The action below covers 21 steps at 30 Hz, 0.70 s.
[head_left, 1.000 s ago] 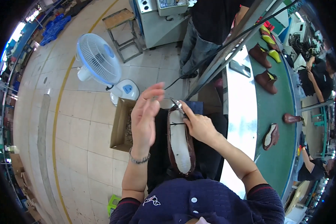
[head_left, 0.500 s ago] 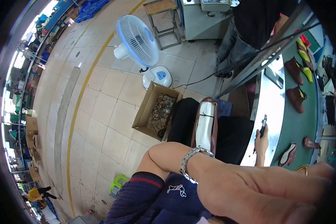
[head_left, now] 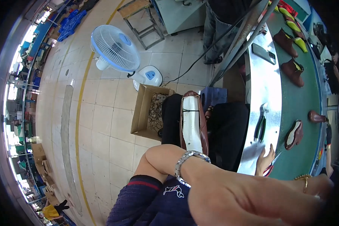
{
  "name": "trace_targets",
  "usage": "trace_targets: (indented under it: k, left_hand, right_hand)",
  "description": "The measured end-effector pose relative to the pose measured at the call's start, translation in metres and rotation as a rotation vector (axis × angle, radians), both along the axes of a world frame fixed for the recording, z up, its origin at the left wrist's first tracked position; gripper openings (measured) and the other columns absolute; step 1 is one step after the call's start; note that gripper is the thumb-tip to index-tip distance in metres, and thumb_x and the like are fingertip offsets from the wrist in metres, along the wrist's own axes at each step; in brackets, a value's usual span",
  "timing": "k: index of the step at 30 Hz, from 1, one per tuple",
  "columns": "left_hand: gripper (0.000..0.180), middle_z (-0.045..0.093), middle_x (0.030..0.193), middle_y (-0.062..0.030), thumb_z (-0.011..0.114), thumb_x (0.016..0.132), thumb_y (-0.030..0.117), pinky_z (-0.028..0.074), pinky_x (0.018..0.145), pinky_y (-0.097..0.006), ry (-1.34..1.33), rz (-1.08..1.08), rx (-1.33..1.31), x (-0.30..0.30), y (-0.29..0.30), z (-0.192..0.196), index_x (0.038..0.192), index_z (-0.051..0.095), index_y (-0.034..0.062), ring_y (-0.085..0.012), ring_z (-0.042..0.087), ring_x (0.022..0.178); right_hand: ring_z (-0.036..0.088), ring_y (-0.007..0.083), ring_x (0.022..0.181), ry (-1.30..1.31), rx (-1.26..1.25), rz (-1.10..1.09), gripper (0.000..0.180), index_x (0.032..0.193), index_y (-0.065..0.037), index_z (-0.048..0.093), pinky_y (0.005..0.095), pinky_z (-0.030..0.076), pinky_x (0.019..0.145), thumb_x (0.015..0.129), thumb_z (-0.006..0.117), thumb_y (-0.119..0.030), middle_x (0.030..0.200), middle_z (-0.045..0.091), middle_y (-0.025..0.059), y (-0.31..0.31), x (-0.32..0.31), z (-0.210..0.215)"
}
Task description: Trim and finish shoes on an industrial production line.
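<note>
- The brown shoe [head_left: 192, 122] lies sole up across the person's lap, between the black-trousered thighs, showing a pale underside with a dark tie across its far part.
- It sits left of the right hand [head_left: 265, 161] and well apart from it; the left hand [head_left: 248, 192] reaches past its near end, the watch [head_left: 181, 167] on that wrist just in front of it.
- Its long axis runs nearly straight away from the body, one rounded end pointing outward, the other toward the torso.
- The left hand stretches to the right, large and close to the camera, its fingers running into the dark rim.
- The right hand is by the metal ledge [head_left: 263, 90], fingers partly extended, a red-handled tool [head_left: 268, 171] right beside it.
- Pliers [head_left: 260, 128] lie on the ledge beyond its fingertips.
- With blur and overlap, I cannot tell whether either hand grips anything.
</note>
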<state>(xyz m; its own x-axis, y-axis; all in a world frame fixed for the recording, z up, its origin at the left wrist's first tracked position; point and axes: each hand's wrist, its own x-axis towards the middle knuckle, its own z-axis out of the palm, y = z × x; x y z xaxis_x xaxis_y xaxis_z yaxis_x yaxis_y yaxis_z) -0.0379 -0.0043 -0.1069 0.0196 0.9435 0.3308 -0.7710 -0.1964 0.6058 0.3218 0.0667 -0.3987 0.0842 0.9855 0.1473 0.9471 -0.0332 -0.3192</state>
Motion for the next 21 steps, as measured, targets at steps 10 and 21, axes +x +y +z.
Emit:
trace_targets:
  k: [10,21]
  left_hand:
    - [0.039,0.061,0.118,-0.0126,0.048,0.098,0.041,0.041,0.099,-0.041,-0.005,-0.010,-0.091,-0.005,0.011,-0.011,0.108,0.065,0.0067,-0.0264,0.055,0.118]
    - [0.036,0.060,0.123,-0.0120,0.047,0.099,0.038,0.042,0.098,-0.038,-0.010,0.016,-0.152,-0.075,-0.013,-0.012,0.112,0.064,0.0088,-0.0235,0.056,0.117]
  right_hand:
    - [0.055,0.0329,0.109,0.081,-0.034,-0.266,0.044,0.127,-0.001,0.056,0.0403,0.043,0.095,0.088,0.066,-0.020,0.116,0.057,0.0212,-0.070,0.057,-0.012]
    - [0.058,0.0142,0.071,1.371,-0.429,-0.601,0.028,0.108,0.004,0.058,0.0242,0.047,0.062,0.084,0.068,-0.007,0.083,0.061,0.0059,-0.067,0.124,-0.015]
